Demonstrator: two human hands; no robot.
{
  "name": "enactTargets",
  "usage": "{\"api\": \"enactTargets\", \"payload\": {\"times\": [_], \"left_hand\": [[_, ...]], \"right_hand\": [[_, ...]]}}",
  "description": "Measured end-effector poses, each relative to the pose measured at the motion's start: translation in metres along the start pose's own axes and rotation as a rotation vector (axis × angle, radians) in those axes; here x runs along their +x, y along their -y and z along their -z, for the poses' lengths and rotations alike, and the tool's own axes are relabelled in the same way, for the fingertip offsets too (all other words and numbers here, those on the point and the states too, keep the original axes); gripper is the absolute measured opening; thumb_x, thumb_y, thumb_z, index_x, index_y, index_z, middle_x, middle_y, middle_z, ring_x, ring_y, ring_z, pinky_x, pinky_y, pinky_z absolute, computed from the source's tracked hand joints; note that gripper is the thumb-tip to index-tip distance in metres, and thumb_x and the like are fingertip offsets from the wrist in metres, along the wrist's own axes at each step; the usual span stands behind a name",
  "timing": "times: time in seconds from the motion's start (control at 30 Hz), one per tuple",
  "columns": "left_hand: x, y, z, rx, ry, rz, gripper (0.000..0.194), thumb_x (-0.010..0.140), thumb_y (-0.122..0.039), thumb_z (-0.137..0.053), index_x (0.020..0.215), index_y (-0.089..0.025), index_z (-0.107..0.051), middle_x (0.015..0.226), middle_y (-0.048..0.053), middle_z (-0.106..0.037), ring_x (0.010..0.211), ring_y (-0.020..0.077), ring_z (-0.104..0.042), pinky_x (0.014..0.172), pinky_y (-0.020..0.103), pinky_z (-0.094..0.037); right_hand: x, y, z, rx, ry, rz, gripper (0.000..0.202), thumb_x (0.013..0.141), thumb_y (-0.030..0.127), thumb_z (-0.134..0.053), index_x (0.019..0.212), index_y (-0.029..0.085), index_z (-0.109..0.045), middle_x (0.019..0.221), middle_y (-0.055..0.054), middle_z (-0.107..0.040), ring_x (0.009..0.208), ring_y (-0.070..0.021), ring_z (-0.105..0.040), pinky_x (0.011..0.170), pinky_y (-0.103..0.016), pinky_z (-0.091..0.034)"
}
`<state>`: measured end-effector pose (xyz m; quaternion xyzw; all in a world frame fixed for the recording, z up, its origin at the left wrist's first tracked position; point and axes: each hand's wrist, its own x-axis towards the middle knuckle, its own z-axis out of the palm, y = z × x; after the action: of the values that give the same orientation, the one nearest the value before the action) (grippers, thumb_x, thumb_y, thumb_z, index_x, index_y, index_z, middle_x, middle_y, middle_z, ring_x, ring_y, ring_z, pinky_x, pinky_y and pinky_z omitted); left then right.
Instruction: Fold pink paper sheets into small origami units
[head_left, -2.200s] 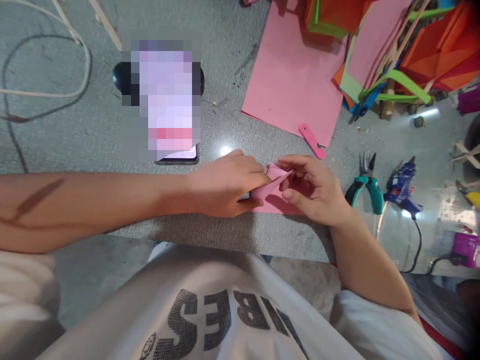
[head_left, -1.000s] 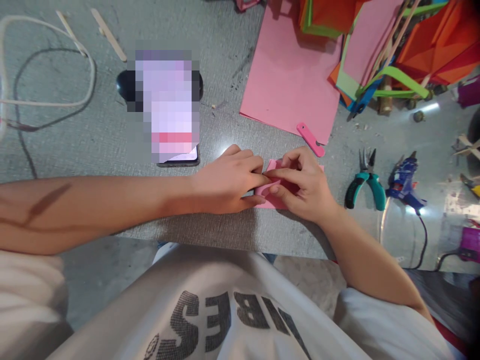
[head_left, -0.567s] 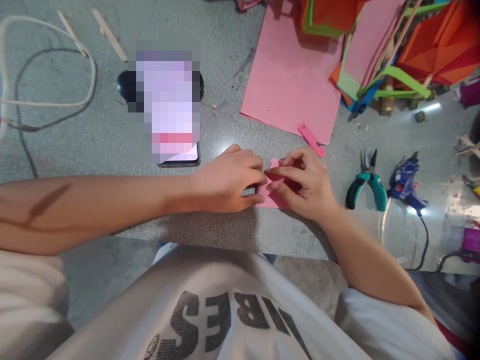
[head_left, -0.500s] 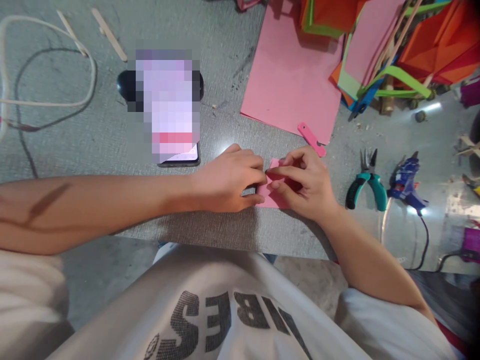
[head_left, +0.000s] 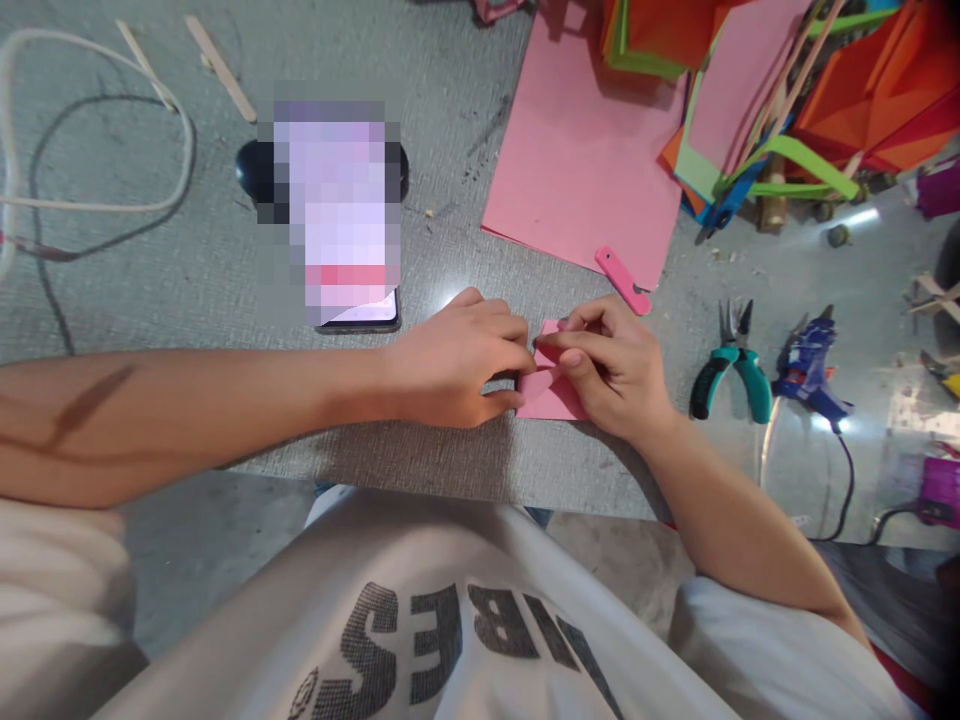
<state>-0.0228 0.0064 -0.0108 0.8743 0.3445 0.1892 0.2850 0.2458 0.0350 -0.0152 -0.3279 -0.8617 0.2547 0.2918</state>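
A small folded piece of pink paper lies on the grey table near its front edge. My left hand grips the paper's left side between thumb and fingers. On the paper's right part rests my right hand, its thumb and index finger pressing on the folded flap. The right hand's other fingers are curled and partly hidden. Just above the right hand, a pink cutter lies at the lower edge of a large pink sheet.
Green-handled pliers and a blue glue gun lie to the right. Orange and green paper pieces fill the back right. A phone, mostly pixelated, stands left of centre. A white cable and wooden sticks are far left.
My right thumb has moved slightly up and right, showing more of the paper's folded flap. The pink paper has shifted slightly to the right. My left hand is almost unmoved.
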Motion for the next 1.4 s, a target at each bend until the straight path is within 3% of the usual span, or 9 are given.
{"api": "enactTargets", "payload": {"times": [0.2, 0.4, 0.57, 0.8, 1.0, 1.23, 1.4], "left_hand": [[-0.001, -0.001, 0.0, -0.014, -0.016, 0.019, 0.014, 0.105, -0.031, -0.075, 0.109, -0.023, -0.085, 0.106, 0.006, -0.077, 0.099, 0.0242, -0.067, 0.097, 0.045, -0.04], [-0.002, 0.0, 0.001, 0.005, 0.003, 0.0, 0.021, 0.104, -0.034, -0.077, 0.12, -0.024, -0.086, 0.111, 0.007, -0.076, 0.101, 0.0255, -0.067, 0.099, 0.046, -0.041], [-0.003, 0.0, 0.0, 0.021, 0.004, -0.005, 0.027, 0.104, -0.037, -0.078, 0.125, -0.023, -0.084, 0.114, 0.008, -0.076, 0.105, 0.027, -0.068, 0.101, 0.047, -0.042], [-0.004, -0.002, -0.004, 0.099, -0.105, 0.068, 0.027, 0.1, -0.045, -0.083, 0.111, -0.02, -0.081, 0.118, 0.01, -0.075, 0.11, 0.0298, -0.067, 0.102, 0.049, -0.041], [-0.005, -0.003, -0.004, 0.178, -0.067, 0.021, 0.032, 0.099, -0.046, -0.083, 0.117, -0.02, -0.079, 0.123, 0.012, -0.074, 0.112, 0.0319, -0.065, 0.102, 0.052, -0.04], [-0.004, -0.003, -0.003, 0.181, -0.057, 0.018, 0.031, 0.1, -0.048, -0.081, 0.117, -0.022, -0.08, 0.117, 0.011, -0.072, 0.111, 0.032, -0.062, 0.102, 0.052, -0.04], [-0.004, -0.005, -0.002, 0.193, -0.042, 0.02, 0.033, 0.102, -0.048, -0.079, 0.121, -0.023, -0.082, 0.114, 0.011, -0.071, 0.111, 0.0327, -0.061, 0.102, 0.054, -0.04]], "right_hand": [[0.0, 0.002, 0.0, -0.005, -0.001, 0.004, 0.036, 0.118, 0.048, -0.061, 0.115, 0.028, -0.091, 0.101, -0.008, -0.069, 0.089, -0.0215, -0.067, 0.076, -0.041, -0.057], [-0.001, 0.004, -0.002, -0.015, -0.035, -0.004, 0.03, 0.117, 0.043, -0.064, 0.112, 0.028, -0.089, 0.096, -0.007, -0.071, 0.086, -0.0212, -0.07, 0.075, -0.04, -0.059], [0.001, 0.008, -0.002, 0.024, -0.066, -0.042, 0.023, 0.115, 0.036, -0.067, 0.115, 0.027, -0.087, 0.1, -0.007, -0.081, 0.091, -0.0234, -0.077, 0.08, -0.042, -0.062], [0.002, 0.014, -0.001, 0.046, -0.062, -0.082, 0.021, 0.115, 0.036, -0.066, 0.11, 0.027, -0.085, 0.1, -0.006, -0.086, 0.09, -0.024, -0.08, 0.083, -0.043, -0.062], [0.003, 0.012, -0.002, 0.003, -0.057, -0.053, 0.027, 0.114, 0.034, -0.066, 0.096, 0.025, -0.084, 0.092, -0.006, -0.08, 0.084, -0.022, -0.076, 0.077, -0.041, -0.061], [0.002, 0.01, -0.003, -0.013, -0.054, -0.103, 0.034, 0.115, 0.042, -0.062, 0.097, 0.028, -0.088, 0.089, -0.006, -0.074, 0.081, -0.0221, -0.069, 0.072, -0.044, -0.056], [0.002, 0.007, -0.002, -0.041, -0.003, -0.019, 0.047, 0.115, 0.054, -0.06, 0.086, 0.03, -0.088, 0.088, -0.006, -0.064, 0.087, -0.0237, -0.062, 0.086, -0.051, -0.054]]}}
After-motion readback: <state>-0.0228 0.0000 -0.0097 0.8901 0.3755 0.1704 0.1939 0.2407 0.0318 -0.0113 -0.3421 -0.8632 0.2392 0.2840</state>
